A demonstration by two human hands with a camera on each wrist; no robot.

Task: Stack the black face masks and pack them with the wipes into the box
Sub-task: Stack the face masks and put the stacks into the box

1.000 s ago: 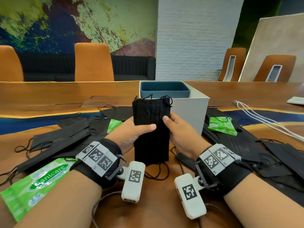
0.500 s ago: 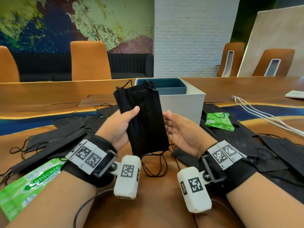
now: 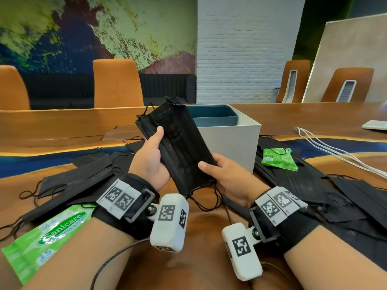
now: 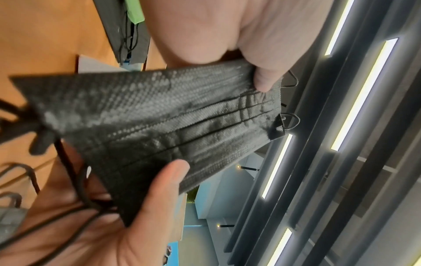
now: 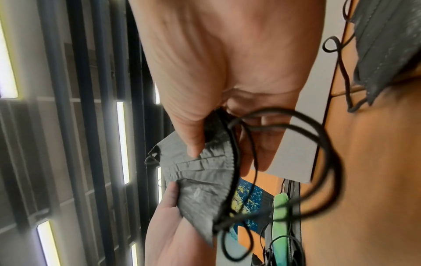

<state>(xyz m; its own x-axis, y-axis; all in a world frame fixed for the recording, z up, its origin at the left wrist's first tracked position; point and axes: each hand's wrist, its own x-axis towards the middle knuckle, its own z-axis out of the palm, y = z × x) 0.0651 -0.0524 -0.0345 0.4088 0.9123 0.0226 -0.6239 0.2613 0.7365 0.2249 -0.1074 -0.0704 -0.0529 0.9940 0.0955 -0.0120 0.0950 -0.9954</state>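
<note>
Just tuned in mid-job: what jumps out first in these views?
A stack of black masks held up in mid-air between both hands, the left hand gripping its upper part and the right hand its lower corner, ear loops dangling. Just behind it stands the open white box. More loose masks and green wipes packs lie spread on the wooden table on both sides.
</note>
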